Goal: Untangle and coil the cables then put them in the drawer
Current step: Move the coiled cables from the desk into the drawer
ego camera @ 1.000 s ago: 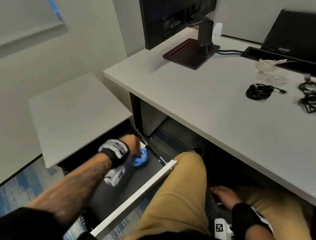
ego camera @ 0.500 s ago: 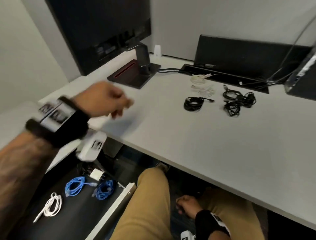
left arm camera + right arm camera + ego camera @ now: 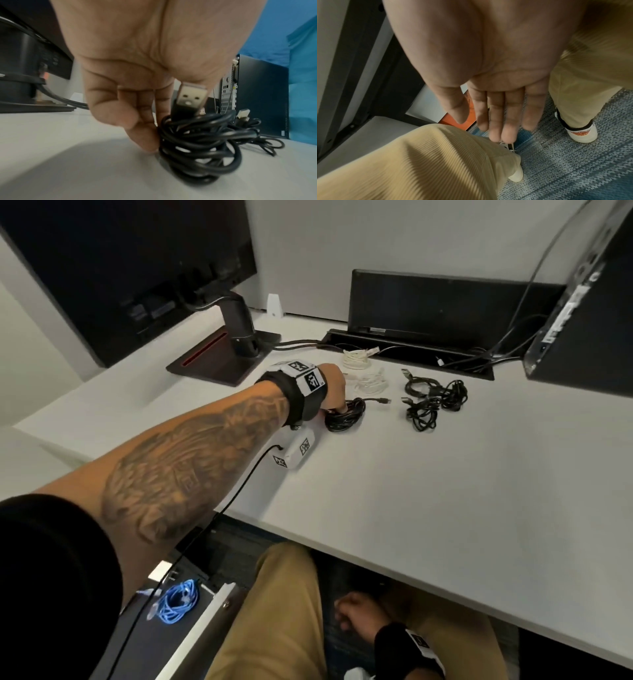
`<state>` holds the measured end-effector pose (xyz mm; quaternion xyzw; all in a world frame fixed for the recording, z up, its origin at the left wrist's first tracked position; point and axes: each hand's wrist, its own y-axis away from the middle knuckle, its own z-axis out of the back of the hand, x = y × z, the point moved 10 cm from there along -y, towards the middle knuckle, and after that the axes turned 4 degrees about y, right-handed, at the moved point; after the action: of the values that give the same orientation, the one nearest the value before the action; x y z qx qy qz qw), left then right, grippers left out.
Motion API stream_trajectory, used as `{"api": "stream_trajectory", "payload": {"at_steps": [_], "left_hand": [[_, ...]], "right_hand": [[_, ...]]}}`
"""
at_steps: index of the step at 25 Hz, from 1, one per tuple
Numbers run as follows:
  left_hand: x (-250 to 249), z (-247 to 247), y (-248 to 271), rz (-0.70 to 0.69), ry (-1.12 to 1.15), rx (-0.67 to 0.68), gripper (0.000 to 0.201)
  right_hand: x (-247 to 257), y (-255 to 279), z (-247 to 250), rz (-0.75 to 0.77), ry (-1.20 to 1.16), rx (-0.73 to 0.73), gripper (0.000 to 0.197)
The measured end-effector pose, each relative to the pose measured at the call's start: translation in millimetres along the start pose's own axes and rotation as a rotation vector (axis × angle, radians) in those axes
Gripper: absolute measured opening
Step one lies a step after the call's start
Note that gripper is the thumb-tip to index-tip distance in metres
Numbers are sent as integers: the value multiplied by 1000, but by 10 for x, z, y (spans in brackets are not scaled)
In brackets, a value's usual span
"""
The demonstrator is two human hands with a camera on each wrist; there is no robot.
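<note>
A coiled black USB cable (image 3: 347,417) (image 3: 202,148) lies on the white desk (image 3: 445,491). My left hand (image 3: 337,402) (image 3: 154,128) pinches the coil's near side, with the thumb outside and the fingers reaching into the loops. Its USB plug (image 3: 190,97) sticks up beside the fingers. A tangled heap of black cables (image 3: 435,400) lies to its right, and two white coils (image 3: 358,357) (image 3: 371,380) lie behind. The open drawer (image 3: 202,621) at lower left holds a blue coil (image 3: 178,606). My right hand (image 3: 356,611) (image 3: 498,121) hangs between my knees with straight fingers and holds nothing.
A monitor (image 3: 137,268) on a dark stand base (image 3: 219,361) fills the back left of the desk. A black computer tower (image 3: 589,320) stands at the back right, behind a cable slot (image 3: 411,354). My legs sit under the desk edge beside the drawer.
My left hand came up out of the drawer, crossed over the desk and took hold of the black coil. The blue coil stays in the drawer. The right hand has not moved.
</note>
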<state>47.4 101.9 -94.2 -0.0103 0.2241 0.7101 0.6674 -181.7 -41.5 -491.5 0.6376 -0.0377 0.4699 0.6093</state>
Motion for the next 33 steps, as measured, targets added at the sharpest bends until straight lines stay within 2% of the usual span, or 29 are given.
{"api": "stream_trajectory", "payload": {"at_steps": [2,4,7,9,10,12,14,16,18,20,22,23,25,27,30,32,33], "left_hand": [[299,131,216,4,159,-72,22],[765,287,578,10,412,-178,8],[1615,401,1420,10,709,-343,5],[2221,281,2001,47,760,-427,9],[2564,94,2262,87,731,-428,11],[3238,-513,2580,255,539,-308,15],[3888,-1257,2818,493,258,-105,8],[4388,-1947,3023,699,131,69,26],[4614,-2521,3044,758,147,185,40],[4554,-2804,2957,699,127,280,44],[4408,-2643,2848,634,40,308,38],[4337,-2322,2754,627,-26,253,34],[4033,-1396,2518,576,-67,56,31],[3293,-395,2261,410,6,-123,31],[1763,741,1716,60,281,-355,34],[941,1122,1122,-50,392,-414,31],[597,1165,726,-65,398,-390,31]], "right_hand": [[36,59,27,6,31,-13,17],[78,133,23,6,68,-18,17],[112,211,-33,-16,112,-12,15],[71,189,-45,-48,131,-14,12],[54,188,-64,-65,136,-15,12],[38,192,-54,-95,148,-30,11],[43,213,-35,-124,153,-48,13],[73,232,-56,-136,153,-49,15],[80,211,-78,-128,153,-59,15],[92,211,-84,-107,152,-72,14],[82,205,-101,-96,168,-72,13],[97,212,-96,-83,163,-70,13],[122,218,-107,-58,153,-67,18],[75,172,-121,-62,117,-62,28],[38,103,-125,-85,46,-57,30],[54,62,-104,-85,19,-44,34],[82,51,-82,-81,9,-32,37]]}}
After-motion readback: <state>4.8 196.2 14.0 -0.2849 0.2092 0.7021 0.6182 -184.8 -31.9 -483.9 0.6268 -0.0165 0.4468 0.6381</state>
